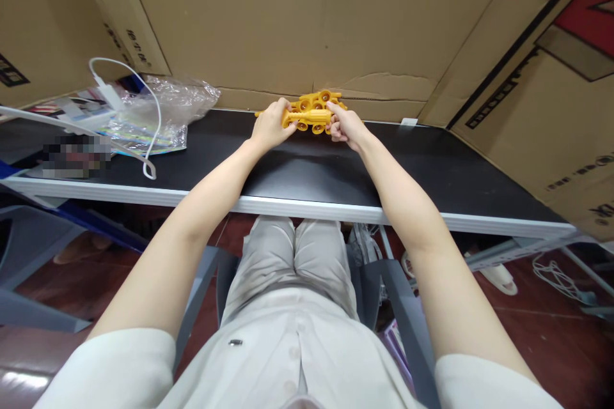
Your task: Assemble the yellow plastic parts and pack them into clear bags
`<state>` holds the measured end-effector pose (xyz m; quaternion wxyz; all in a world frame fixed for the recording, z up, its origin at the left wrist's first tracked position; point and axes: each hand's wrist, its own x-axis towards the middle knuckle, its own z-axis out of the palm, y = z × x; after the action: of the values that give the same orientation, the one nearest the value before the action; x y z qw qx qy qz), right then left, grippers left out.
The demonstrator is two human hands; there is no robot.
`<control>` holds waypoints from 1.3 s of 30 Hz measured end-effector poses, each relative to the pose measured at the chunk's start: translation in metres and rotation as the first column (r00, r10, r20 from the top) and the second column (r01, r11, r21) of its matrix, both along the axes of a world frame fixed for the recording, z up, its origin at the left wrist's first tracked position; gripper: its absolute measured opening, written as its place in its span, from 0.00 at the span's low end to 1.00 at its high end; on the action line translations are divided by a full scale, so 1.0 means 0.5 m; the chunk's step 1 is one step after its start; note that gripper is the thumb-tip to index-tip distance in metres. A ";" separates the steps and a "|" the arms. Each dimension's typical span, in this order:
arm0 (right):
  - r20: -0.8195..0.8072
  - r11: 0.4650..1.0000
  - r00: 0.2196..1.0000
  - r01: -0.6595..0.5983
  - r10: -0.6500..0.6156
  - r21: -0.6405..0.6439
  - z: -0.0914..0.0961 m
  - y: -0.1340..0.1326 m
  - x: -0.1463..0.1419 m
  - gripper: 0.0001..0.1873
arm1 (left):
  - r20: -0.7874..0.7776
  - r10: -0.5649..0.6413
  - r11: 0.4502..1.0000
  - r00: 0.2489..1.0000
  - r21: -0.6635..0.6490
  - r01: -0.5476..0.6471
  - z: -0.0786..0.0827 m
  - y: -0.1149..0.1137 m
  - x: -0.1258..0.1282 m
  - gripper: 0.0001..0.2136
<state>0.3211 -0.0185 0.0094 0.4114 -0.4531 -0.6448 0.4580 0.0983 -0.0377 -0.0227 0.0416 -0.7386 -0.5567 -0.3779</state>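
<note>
A yellow plastic object (311, 117) with several round cup shapes and a ribbed, rod-like part along its front is at the back of the black table, close to the cardboard wall. My left hand (272, 128) is closed around its left end, with the thumb at the front. At its right end is my right hand (350, 126), with fingers curled and the index finger laid against the yellow plastic. My fingers hide both ends, and I cannot make out what kind of object it is.
Black table (307, 169) with a pale metal front edge. Cardboard panels (311, 19) stand behind and on both sides. To the left lie a crinkled clear plastic bag (175, 102), flat printed packaging and a white cable (156, 99). A small white piece (409, 122) sits at the back right.
</note>
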 end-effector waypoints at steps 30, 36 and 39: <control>0.134 0.946 0.990 -0.078 0.037 0.315 -0.020 0.021 0.025 0.28 | -0.143 0.089 0.994 0.986 -0.050 -0.097 0.007 -0.005 -0.007 0.25; 0.101 0.972 0.995 -0.048 0.025 0.229 -0.017 0.005 0.019 0.28 | -0.204 0.147 0.984 0.968 -0.068 -0.164 0.027 -0.035 0.008 0.24; 0.161 0.977 0.987 -0.059 0.026 0.204 -0.031 0.019 0.017 0.27 | -0.202 0.153 0.982 0.967 -0.076 -0.171 0.031 -0.036 0.010 0.25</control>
<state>0.3296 -0.0088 -0.0058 0.3944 -0.4284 -0.7292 0.3594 0.1032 -0.0558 -0.0074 0.0924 -0.7251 -0.6255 -0.2728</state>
